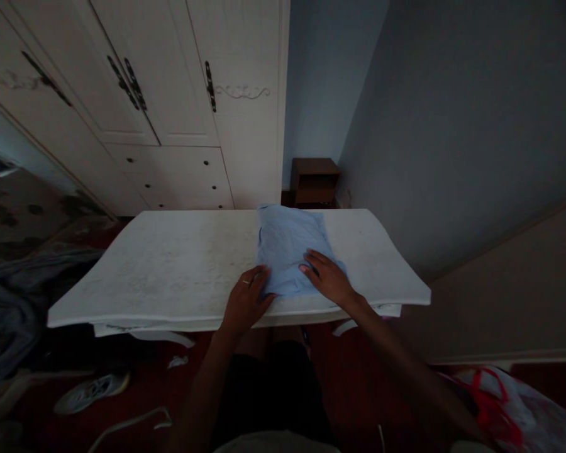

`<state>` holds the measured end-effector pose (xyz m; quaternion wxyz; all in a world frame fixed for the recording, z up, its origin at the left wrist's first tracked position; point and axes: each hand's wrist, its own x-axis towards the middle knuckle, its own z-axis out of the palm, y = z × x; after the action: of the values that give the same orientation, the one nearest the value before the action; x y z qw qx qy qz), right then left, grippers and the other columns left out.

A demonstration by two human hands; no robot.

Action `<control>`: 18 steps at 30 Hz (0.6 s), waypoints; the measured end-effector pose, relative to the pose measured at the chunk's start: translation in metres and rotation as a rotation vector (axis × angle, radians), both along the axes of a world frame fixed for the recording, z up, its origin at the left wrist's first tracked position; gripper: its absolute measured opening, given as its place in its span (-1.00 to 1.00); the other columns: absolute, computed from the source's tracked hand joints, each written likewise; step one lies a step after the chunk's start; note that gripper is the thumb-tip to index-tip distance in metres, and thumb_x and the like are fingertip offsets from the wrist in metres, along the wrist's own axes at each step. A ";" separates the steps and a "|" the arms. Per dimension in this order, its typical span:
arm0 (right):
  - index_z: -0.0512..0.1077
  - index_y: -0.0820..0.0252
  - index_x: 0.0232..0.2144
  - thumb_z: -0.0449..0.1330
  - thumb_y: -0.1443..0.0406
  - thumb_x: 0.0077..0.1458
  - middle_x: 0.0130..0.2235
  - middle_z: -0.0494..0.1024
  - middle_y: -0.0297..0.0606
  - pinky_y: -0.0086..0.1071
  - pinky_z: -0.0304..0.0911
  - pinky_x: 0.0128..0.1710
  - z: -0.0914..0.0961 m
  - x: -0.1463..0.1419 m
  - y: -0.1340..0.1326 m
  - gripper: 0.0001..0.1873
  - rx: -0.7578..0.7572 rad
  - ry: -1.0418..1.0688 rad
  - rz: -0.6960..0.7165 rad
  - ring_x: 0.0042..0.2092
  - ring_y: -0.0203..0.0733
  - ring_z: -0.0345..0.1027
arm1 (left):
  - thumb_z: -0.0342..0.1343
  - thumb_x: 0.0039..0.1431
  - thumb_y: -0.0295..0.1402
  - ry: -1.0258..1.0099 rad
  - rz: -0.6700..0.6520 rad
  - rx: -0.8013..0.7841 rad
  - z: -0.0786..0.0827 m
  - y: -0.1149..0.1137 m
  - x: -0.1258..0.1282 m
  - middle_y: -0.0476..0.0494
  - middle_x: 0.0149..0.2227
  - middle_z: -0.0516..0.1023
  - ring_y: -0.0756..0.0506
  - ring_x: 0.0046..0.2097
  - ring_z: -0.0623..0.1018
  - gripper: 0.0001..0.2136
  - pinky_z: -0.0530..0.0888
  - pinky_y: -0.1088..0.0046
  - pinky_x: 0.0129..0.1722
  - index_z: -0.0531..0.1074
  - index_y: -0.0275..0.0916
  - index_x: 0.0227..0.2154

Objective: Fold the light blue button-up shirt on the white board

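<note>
A folded light blue garment (287,242) lies on the white table (170,264), right of centre. My left hand (246,301), with a ring on one finger, rests at the garment's near left edge, its fingers curled against the cloth. My right hand (327,274) lies flat on the garment's near right part, fingers stretched out and pressing down on it.
A white wardrobe (170,100) with dark handles stands behind the table, a small brown nightstand (314,179) beside it. Dark clothing (9,302) is heaped at the left. A shoe (92,390) lies on the red floor, a red and white bag (500,402) at lower right.
</note>
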<state>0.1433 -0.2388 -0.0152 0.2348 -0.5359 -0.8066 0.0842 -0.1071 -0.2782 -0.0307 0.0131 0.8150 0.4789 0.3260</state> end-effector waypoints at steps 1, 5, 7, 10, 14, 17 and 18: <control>0.41 0.27 0.08 -0.15 -0.05 0.27 0.19 0.35 -0.03 -0.10 0.13 0.24 -0.001 0.001 0.000 -0.36 0.001 0.010 0.004 0.23 -0.04 0.19 | 0.14 0.14 -0.28 0.004 0.022 -0.001 0.001 -0.001 -0.001 -0.27 0.10 0.36 -0.24 0.11 0.40 -0.51 0.43 0.13 0.09 0.20 -0.13 0.13; 0.40 0.28 0.08 -0.16 -0.07 0.27 0.18 0.36 -0.01 -0.06 0.14 0.23 -0.005 0.002 0.001 -0.34 0.001 0.007 0.018 0.23 -0.01 0.19 | 0.14 0.05 -0.37 -0.013 0.150 -0.005 0.003 -0.005 0.012 -0.30 0.08 0.38 -0.26 0.10 0.40 -0.47 0.43 0.11 0.08 0.22 -0.19 0.12; 0.39 0.31 0.09 -0.18 -0.06 0.28 0.18 0.35 0.01 -0.06 0.13 0.24 -0.007 0.001 0.000 -0.32 0.002 -0.003 0.015 0.24 0.00 0.18 | 0.17 0.01 -0.37 -0.028 0.216 -0.006 0.002 -0.005 0.023 -0.33 0.09 0.36 -0.30 0.11 0.39 -0.43 0.41 0.07 0.08 0.21 -0.22 0.13; 0.39 0.32 0.09 -0.17 -0.06 0.28 0.18 0.35 0.02 -0.06 0.12 0.24 -0.010 0.001 0.000 -0.32 0.007 0.010 0.013 0.24 0.00 0.18 | 0.18 -0.01 -0.41 -0.070 0.295 -0.001 -0.002 -0.005 0.030 -0.35 0.08 0.36 -0.32 0.11 0.39 -0.42 0.42 0.08 0.08 0.21 -0.24 0.12; 0.39 0.32 0.09 -0.16 -0.05 0.28 0.18 0.36 0.02 -0.05 0.10 0.25 -0.014 0.002 -0.001 -0.34 0.009 0.060 0.021 0.24 -0.01 0.18 | 0.17 0.02 -0.44 -0.154 0.371 -0.067 -0.009 -0.011 0.020 -0.27 -0.04 0.45 -0.22 -0.05 0.51 -0.52 0.52 0.24 -0.11 0.27 -0.23 0.05; 0.38 0.27 0.10 -0.12 -0.03 0.28 0.19 0.35 -0.01 -0.02 0.08 0.25 -0.016 0.004 -0.002 -0.38 0.002 0.113 0.025 0.24 -0.01 0.17 | 0.12 0.09 -0.45 -0.166 0.361 -0.076 -0.014 -0.020 0.012 -0.18 -0.19 0.50 -0.15 -0.18 0.54 -0.65 0.52 0.31 -0.19 0.33 -0.24 -0.03; 0.38 0.27 0.10 -0.10 -0.03 0.27 0.19 0.35 -0.01 -0.02 0.08 0.25 -0.017 0.004 -0.002 -0.39 -0.004 0.132 0.027 0.24 -0.01 0.17 | 0.10 0.11 -0.46 -0.158 0.349 -0.059 -0.015 -0.022 0.010 -0.17 -0.21 0.51 -0.14 -0.19 0.54 -0.69 0.51 0.32 -0.19 0.36 -0.24 -0.05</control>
<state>0.1475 -0.2405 -0.0318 0.2852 -0.5187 -0.7964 0.1240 -0.0968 -0.3005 -0.0458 0.0180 0.6909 0.6197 0.3719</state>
